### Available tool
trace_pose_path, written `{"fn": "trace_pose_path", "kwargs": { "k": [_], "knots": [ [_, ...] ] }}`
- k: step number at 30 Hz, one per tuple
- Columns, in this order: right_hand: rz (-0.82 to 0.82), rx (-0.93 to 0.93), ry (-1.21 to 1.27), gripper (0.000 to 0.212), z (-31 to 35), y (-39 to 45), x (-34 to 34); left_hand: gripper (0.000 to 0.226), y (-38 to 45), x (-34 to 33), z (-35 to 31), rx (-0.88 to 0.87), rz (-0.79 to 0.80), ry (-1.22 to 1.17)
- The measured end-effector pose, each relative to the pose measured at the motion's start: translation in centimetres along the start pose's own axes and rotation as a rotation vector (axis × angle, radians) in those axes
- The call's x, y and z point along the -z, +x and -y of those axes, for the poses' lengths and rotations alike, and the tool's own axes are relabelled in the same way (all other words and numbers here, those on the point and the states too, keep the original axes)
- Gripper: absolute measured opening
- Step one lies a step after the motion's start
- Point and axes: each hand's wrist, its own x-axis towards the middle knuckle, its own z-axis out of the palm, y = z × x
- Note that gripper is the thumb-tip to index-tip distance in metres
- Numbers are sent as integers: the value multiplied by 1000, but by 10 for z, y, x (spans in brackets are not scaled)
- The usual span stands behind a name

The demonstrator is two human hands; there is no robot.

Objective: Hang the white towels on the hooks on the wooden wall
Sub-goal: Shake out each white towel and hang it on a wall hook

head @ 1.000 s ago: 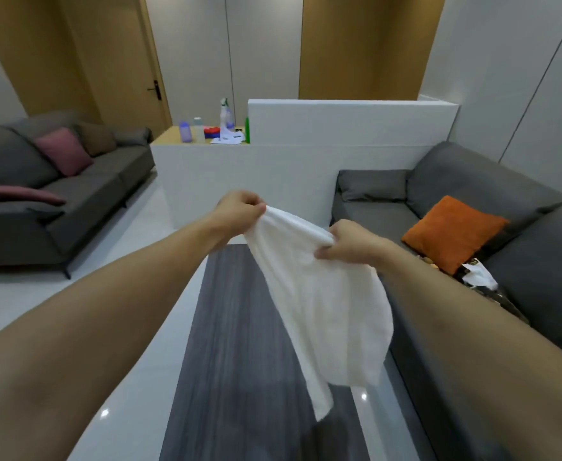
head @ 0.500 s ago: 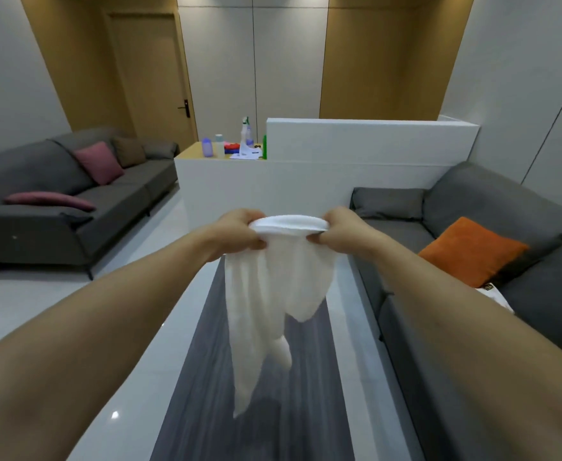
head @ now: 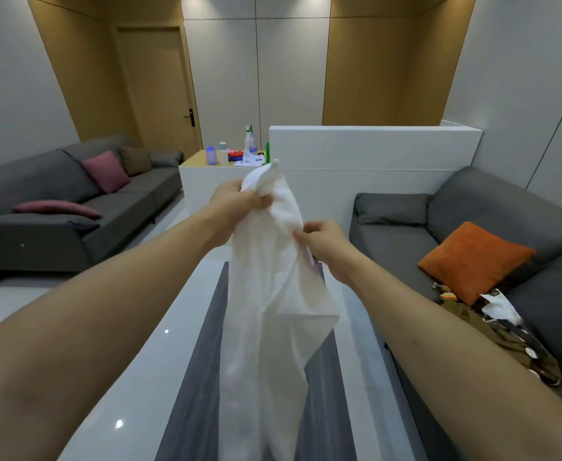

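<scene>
I see the left hand [head: 236, 202] gripping the towel [head: 266, 294] high, the right hand [head: 323, 242] pinching its edge, above the dark table [head: 200, 394], sofas [head: 389, 234] flanking; before, both hands stretched it level.

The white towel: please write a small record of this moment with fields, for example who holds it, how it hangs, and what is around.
towel: white towel, held up in the air, hanging down long
left hand: left hand grips it near the top
right hand: right hand pinches its right edge, lower
below: dark table
right side: grey sofa with orange cushion
hooks: none visible
</scene>
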Motion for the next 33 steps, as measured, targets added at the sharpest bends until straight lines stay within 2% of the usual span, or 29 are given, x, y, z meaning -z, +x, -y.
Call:
{"fn": "trace_pose_path", "kwargs": {
  "k": [2, 5, 8, 9, 11, 12, 13, 14, 17, 20, 21, 23, 25, 30, 33],
  "knots": [
    [-97, 15, 32, 28, 6, 7, 1, 31, 5, 11, 2, -12, -1, 1],
    [-161, 100, -52, 33, 16, 13, -11, 36, 12, 22, 7, -16, 1, 0],
    [-78, 183, -348, 57, 24, 21, -31, 32, 24, 29, 14, -25, -21, 8],
    [-37, 206, -487, 58, 23, 27, -36, 29, 29, 34, 16, -19, -50, 13],
    [-14, 221, -803, 32, 18, 42, -40, 24, 42, 48, 21, 1, -129, 41],
    [-54, 205, -940, 17, 16, 51, -41, 23, 51, 60, 24, 11, -170, 57],
    [-105, 178, -1023, 9, 12, 56, -37, 20, 57, 69, 28, 17, -204, 71],
    [-140, 142, -1065, 11, 8, 63, -35, 17, 63, 79, 33, 25, -233, 80],
    [-187, 48, -1149, 21, 2, 92, -37, 25, 90, 112, 58, 65, -289, 85],
    [-187, 2, -1133, 12, -1, 125, -46, 31, 121, 130, 80, 90, -307, 103],
    [-187, 10, -1105, 16, -2, 137, -50, 31, 132, 133, 84, 97, -310, 109],
    [-191, 48, -1061, 23, -3, 161, -57, 24, 158, 140, 89, 103, -317, 124],
    [-213, 118, -1089, 20, -1, 188, -59, 13, 186, 147, 90, 101, -326, 144],
    [-355, 76, -1148, 9, 19, 259, -51, 1, 252, 168, 78, 45, -312, 213],
    [-481, 121, -1117, 14, 39, 286, -38, 10, 274, 175, 61, 7, -305, 224]
  ]
}}
